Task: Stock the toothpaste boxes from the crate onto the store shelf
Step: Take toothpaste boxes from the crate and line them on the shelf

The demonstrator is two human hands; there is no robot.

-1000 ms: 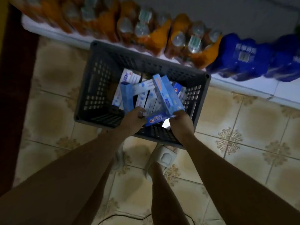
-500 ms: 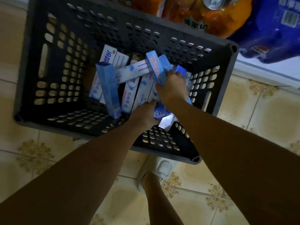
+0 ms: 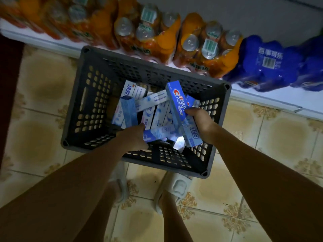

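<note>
A dark grey perforated crate (image 3: pixel 90 109) stands on the tiled floor and holds several blue and white toothpaste boxes (image 3: pixel 129 102), some upright, some lying across. My right hand (image 3: pixel 201 123) grips a blue Crest toothpaste box (image 3: pixel 180 110), which is tilted and raised above the others. My left hand (image 3: pixel 134 135) is closed on the end of another light blue box (image 3: pixel 160 132) that lies across the crate near its front wall.
A low white shelf (image 3: pixel 262 96) runs behind the crate. On it stand orange shrink-wrapped can packs (image 3: pixel 152 41) and blue drink packs (image 3: pixel 269 65). My feet in pale slippers (image 3: pixel 176 187) stand just in front of the crate. A dark strip borders the floor at left.
The camera has pulled back from the crate. My right hand has lifted the Crest box up and turned its front toward me. My left hand stays low at the crate's front.
</note>
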